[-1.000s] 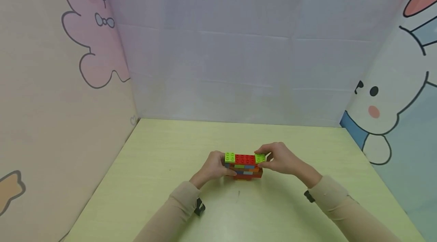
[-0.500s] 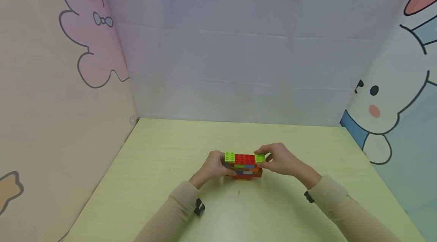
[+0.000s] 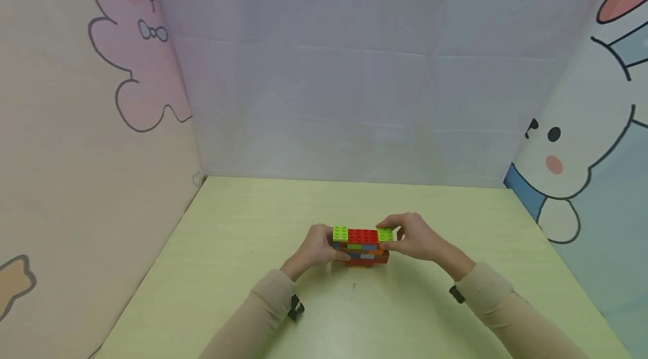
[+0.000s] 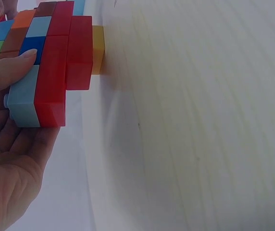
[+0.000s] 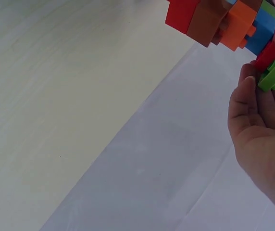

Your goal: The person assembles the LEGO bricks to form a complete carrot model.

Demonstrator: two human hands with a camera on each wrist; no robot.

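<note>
A stepped stack of toy building bricks (image 3: 368, 256) stands in the middle of the table, in red, brown, orange, blue, pale blue and green layers. On its top row a red brick (image 3: 362, 236) lies between two lime green bricks, the left one (image 3: 340, 233) and the right one (image 3: 386, 234). My left hand (image 3: 315, 247) grips the stack's left end, thumb across the near face and fingers behind, as the left wrist view shows. At the other end my right hand (image 3: 416, 237) pinches the right lime green brick, which juts past the layer below in the right wrist view.
The pale yellow table (image 3: 243, 207) ends at a whitish back curtain (image 3: 324, 94). Side walls carry a pink cartoon animal (image 3: 142, 66) on the left and a white rabbit (image 3: 572, 151) on the right. Black camera mounts sit at both wrists.
</note>
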